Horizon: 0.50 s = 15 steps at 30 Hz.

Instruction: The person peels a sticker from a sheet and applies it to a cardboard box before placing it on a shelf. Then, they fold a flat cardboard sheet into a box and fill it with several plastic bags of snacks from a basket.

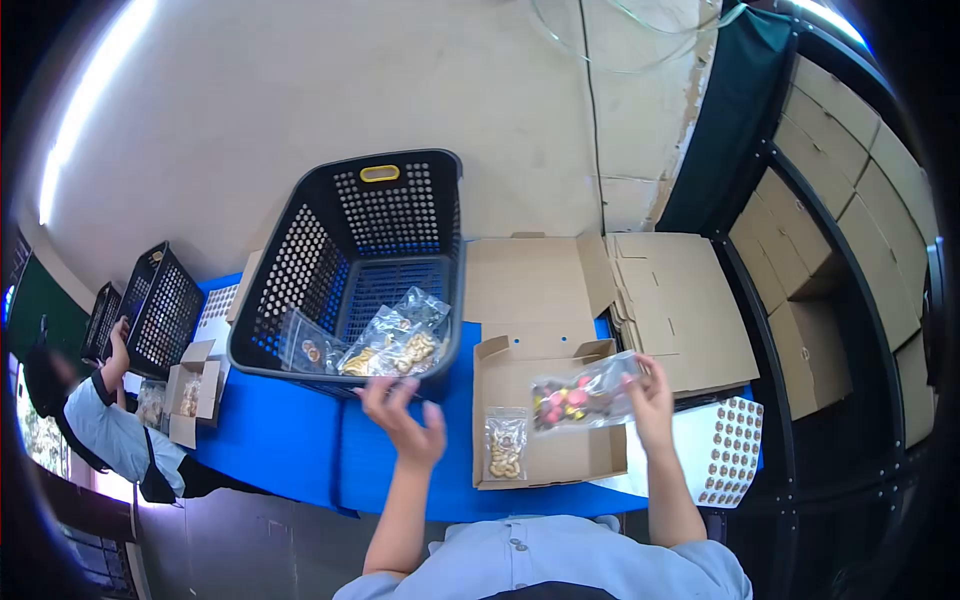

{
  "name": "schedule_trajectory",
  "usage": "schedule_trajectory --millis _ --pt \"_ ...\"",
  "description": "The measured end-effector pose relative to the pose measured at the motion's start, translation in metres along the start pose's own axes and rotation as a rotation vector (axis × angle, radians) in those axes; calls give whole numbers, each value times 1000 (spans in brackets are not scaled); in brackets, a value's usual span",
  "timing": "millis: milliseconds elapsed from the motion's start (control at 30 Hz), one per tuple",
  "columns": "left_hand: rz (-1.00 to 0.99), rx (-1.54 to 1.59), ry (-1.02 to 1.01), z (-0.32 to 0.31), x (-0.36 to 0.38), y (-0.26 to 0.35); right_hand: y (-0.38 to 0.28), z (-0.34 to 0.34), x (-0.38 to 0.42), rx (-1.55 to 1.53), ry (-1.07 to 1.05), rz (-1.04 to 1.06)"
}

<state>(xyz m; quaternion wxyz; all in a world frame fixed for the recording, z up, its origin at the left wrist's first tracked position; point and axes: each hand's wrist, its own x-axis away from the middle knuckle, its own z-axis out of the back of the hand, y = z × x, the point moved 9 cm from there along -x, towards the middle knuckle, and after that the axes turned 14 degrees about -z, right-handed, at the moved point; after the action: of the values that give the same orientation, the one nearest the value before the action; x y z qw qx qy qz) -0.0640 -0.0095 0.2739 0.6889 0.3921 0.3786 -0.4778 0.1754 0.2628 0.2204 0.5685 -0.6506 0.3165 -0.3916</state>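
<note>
In my right hand (pixel 652 402) is a clear zip bag of pink, yellow and dark wrapped sweets (pixel 568 403), gripped by its right end above an open cardboard box (pixel 572 460). A small bag of cashews (pixel 506 446) stands in the left part of that box. My left hand (pixel 403 420) has its fingers spread and holds nothing; it is at the near rim of a black plastic basket (pixel 345 265). Inside the basket lie several clear bags, among them a bag of cashews (pixel 415 348) and a bag with a few brownish pieces (pixel 308 345).
Flattened cardboard boxes (pixel 680 310) are stacked right of the open box. A sheet of round stickers (pixel 735 455) lies on the blue table (pixel 280 430). At left, another person (pixel 115 415) reaches to a second black basket (pixel 165 305). Shelves of cartons (pixel 810 340) stand at right.
</note>
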Motion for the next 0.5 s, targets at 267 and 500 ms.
schedule_trajectory --millis 267,500 --pt "138 717 -589 -114 62 133 30 -48 28 -182 -279 -207" --pt "1043 1196 -465 -137 121 107 73 -52 28 71 -346 -106"
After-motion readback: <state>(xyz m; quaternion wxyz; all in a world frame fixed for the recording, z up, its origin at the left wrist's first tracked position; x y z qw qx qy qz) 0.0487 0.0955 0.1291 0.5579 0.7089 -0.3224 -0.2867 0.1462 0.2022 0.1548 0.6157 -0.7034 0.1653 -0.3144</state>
